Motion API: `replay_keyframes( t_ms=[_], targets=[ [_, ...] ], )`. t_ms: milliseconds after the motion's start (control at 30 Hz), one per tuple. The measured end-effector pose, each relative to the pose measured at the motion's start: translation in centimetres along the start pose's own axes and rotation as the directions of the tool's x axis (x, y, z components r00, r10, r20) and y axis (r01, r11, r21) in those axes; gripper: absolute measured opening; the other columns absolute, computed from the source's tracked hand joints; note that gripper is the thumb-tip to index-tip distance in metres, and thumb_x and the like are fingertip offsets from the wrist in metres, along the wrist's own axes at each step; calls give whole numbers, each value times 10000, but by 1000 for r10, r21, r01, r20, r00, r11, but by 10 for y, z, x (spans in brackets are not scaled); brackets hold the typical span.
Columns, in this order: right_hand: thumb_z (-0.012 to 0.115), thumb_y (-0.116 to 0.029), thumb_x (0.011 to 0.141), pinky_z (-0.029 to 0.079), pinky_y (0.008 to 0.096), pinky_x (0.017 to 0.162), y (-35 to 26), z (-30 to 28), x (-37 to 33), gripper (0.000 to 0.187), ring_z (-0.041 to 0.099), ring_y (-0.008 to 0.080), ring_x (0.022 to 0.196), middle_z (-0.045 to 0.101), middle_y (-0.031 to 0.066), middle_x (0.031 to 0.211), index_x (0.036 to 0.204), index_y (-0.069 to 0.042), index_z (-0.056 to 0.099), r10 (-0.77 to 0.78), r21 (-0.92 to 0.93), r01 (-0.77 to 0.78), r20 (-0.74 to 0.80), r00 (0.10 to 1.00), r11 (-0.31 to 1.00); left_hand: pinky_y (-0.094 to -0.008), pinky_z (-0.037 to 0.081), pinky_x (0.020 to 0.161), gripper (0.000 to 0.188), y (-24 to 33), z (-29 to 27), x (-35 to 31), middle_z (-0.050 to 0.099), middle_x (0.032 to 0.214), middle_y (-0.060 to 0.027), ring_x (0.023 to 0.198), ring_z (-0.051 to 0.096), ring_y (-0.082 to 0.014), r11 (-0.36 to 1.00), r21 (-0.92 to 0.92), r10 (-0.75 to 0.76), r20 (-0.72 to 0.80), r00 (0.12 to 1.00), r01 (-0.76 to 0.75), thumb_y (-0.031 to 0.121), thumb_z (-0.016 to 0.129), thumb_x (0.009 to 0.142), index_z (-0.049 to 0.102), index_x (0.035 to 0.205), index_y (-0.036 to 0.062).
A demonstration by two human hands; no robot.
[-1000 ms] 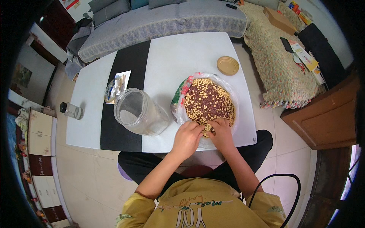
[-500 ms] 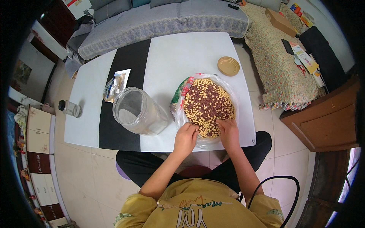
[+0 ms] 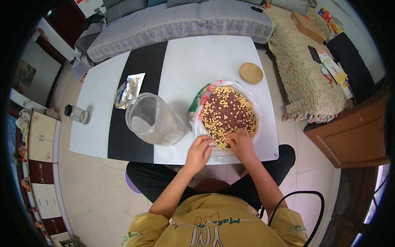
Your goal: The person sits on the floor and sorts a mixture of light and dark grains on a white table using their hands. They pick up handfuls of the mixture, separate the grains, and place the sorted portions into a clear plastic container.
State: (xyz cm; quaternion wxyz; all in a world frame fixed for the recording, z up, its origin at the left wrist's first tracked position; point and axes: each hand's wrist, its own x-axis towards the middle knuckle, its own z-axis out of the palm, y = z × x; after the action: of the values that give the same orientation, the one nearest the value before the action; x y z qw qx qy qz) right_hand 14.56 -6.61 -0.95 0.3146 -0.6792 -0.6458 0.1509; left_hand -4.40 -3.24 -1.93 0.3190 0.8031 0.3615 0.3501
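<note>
A clear plastic bag lies spread at the right of the table, filled with pale yellow kernels and small dark red-brown beans. Its left side carries green and red print. My left hand is at the near left rim of the bag, thumb and fingers closed on the plastic. Dipping into the near part of the mix, my right hand has its fingers drawn together; whatever they hold is hidden. Left of the bag stands a large clear plastic jar, lidless and tilted-looking in this view. It looks empty.
A gold round lid lies beyond the bag. A small packet rests on the black stripe of the white table, and a small dark-capped bottle stands at its left. Past the table are a grey sofa and a covered daybed.
My right hand has moved slightly left over the mix, closer to my left hand. My left hand stays at the bag's rim. The whole view has shifted a little.
</note>
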Motion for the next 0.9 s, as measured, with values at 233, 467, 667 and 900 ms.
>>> replay_keyframes(
  t_ms=[233, 467, 667, 900],
  targets=[
    [687, -115, 715, 448, 398, 744, 1, -6, 2, 108, 542, 309, 838, 604, 103, 799, 811, -64, 682, 52, 37, -51, -4, 999, 998, -375, 444, 850, 214, 4, -7, -10, 549, 1082, -131, 1002, 533, -318, 988, 135, 75, 0, 997, -75, 0, 620, 778, 628, 989, 35],
    [671, -89, 736, 447, 397, 738, 8, -5, 5, 78, 543, 316, 837, 609, 112, 785, 801, -45, 677, 64, 36, -62, -62, 996, 997, -401, 418, 851, 226, 15, -21, -22, 546, 1089, -133, 996, 513, -328, 963, 265, 57, -59, 997, -39, -1, 612, 751, 631, 971, 47],
    [653, -69, 748, 454, 397, 725, -7, -9, 16, 66, 566, 325, 802, 624, 130, 783, 801, -31, 664, 139, 147, -132, -37, 990, 980, -388, 436, 824, 234, 11, -27, -30, 564, 1053, -121, 959, 530, -312, 976, 220, 16, -115, 993, 10, -20, 616, 735, 634, 959, 46],
    [635, -109, 785, 449, 393, 718, -41, -11, 54, 98, 565, 317, 782, 620, 132, 792, 827, -23, 657, -126, 216, 139, -76, 989, 967, -363, 464, 776, 206, 12, -38, -37, 586, 983, -116, 904, 552, -304, 985, 164, -17, -179, 984, 46, -45, 617, 721, 639, 914, 25]
  ],
)
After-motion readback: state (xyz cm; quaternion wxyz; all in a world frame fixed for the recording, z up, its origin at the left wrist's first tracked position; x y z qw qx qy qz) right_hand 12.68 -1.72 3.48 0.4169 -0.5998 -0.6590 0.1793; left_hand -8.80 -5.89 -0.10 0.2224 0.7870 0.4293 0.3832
